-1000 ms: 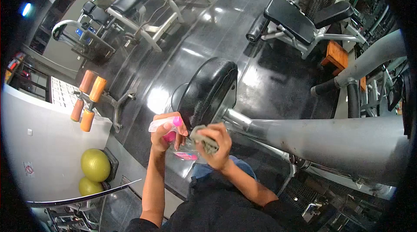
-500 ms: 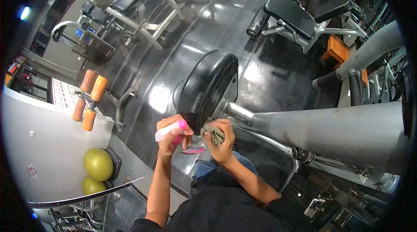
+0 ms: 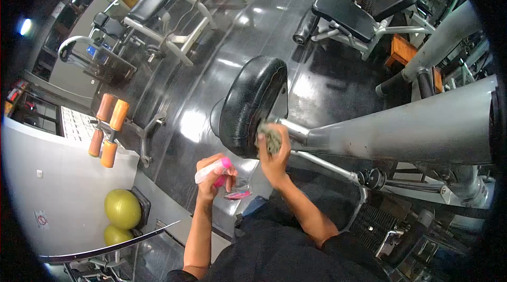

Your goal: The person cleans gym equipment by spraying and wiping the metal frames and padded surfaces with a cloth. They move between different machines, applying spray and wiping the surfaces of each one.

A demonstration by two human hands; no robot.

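My left hand (image 3: 210, 176) grips a clear spray bottle (image 3: 240, 189) with a white and pink trigger head; pink shows at its base too. In my right hand (image 3: 275, 158) is a bunched grey-green cloth (image 3: 269, 138), slightly blurred. The cloth is at the lower right edge of a black padded seat (image 3: 248, 102), where it appears to touch the side. The seat is curved, with a stitched seam, and joins a thick grey metal frame (image 3: 401, 129) on the right.
A black bench (image 3: 346, 12) stands at the far right beside a wooden box (image 3: 402, 48). Another padded machine (image 3: 153, 1) is at the upper left. Orange foam rollers (image 3: 109, 129) stick out at left, above green exercise balls (image 3: 122, 209) by a white wall.
My right hand with the cloth has moved up and to the right along the seat's edge. My left hand with the spray bottle has dropped slightly away from the seat.
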